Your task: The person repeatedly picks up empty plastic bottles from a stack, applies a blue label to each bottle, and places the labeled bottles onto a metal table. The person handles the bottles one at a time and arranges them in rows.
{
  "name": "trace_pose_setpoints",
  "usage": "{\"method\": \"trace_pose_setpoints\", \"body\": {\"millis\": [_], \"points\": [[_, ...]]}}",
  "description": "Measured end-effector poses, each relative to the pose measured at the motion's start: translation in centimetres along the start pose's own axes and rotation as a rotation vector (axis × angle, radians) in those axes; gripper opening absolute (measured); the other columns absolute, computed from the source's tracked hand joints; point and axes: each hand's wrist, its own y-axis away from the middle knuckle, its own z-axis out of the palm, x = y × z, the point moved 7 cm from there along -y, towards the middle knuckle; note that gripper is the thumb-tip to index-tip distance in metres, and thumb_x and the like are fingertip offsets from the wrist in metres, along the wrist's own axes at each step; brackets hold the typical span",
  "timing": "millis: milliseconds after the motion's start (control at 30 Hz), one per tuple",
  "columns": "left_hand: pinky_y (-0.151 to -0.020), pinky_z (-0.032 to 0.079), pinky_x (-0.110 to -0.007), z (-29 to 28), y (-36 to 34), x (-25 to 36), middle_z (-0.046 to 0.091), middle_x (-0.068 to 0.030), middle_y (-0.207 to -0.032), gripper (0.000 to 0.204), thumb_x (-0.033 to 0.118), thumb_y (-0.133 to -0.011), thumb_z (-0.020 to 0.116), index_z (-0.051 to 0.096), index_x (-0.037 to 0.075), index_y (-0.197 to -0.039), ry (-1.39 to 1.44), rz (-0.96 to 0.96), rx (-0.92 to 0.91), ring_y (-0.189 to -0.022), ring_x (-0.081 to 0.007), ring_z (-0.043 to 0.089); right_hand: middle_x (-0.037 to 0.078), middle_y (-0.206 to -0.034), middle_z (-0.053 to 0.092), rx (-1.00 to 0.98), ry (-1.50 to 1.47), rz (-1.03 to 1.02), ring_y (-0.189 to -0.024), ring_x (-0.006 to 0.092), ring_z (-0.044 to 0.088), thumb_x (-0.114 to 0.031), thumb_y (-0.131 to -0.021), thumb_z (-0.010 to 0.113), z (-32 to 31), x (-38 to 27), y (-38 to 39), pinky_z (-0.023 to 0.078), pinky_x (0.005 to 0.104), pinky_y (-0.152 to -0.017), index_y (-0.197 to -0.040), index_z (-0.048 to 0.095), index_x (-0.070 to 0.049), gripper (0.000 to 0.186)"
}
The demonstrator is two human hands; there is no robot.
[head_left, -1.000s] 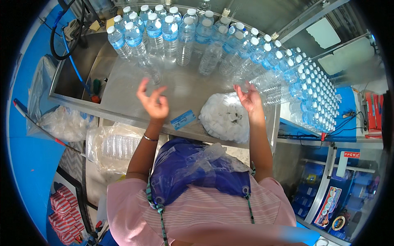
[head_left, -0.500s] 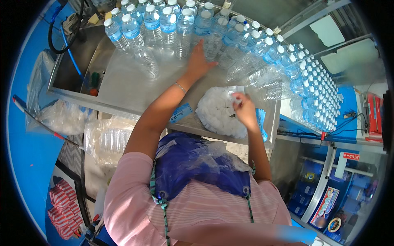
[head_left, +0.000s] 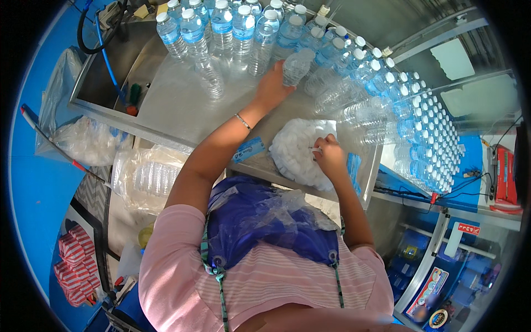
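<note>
My left hand [head_left: 273,88] is closed around a clear plastic bottle [head_left: 297,64], tilted at the near side of the bottle rows. My right hand [head_left: 331,156] is over a clear bag of white bottle caps [head_left: 296,150], thumb and fingers pinched on what looks like one white cap [head_left: 317,149]. Blue bottle labels [head_left: 249,150] lie left of the bag, and more blue labels [head_left: 354,166] lie to its right. Capped, labelled water bottles [head_left: 243,27] stand along the back. Several clear unlabelled bottles [head_left: 326,102] are in front of the right rows.
Everything stands on a steel counter [head_left: 171,102] with a raised edge. A sink [head_left: 108,77] with a blue hose [head_left: 108,55] is at the left. Many capped bottles [head_left: 431,141] fill the right side. One clear bottle [head_left: 210,80] stands apart, left of my left hand.
My left hand has gone from open and reaching to gripping a clear bottle. My right hand has shifted slightly down over the caps, its fingers pinched.
</note>
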Motion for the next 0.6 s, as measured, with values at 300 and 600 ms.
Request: {"method": "trace_pose_setpoints", "body": {"millis": [300, 600], "points": [[-0.083, 0.05, -0.048, -2.2, -0.1, 2.7, 0.063, -0.0281, -0.104, 0.076, 0.022, -0.069, 0.079, 0.039, -0.005, -0.128, -0.096, -0.037, -0.06, -0.098, -0.0457, 0.061, 0.005, -0.075, 0.061, -0.015, -1.015, 0.157, -0.06, 0.014, 0.058, -0.008, -0.093, 0.051, 2.3, 0.0, -11.9, 0.047, 0.0283, -0.054, -0.111, 0.06, -0.001, 0.022], [-0.088, 0.048, -0.047, -2.2, 4.9, 2.5, 0.061, -0.027, -0.111, 0.08, 0.022, -0.069, 0.08, 0.037, -0.001, -0.133, 0.016, -0.094, -0.146, -0.106, -0.0447, 0.059, 0.01, -0.091, 0.063, -0.349, -1.948, 0.189, -0.074, 0.017, 0.061, -0.009, -0.095, 0.049, 7.6, -2.4, -21.5, 0.053, 0.0298, -0.064, -0.115, 0.058, 0.0, 0.023]]}}
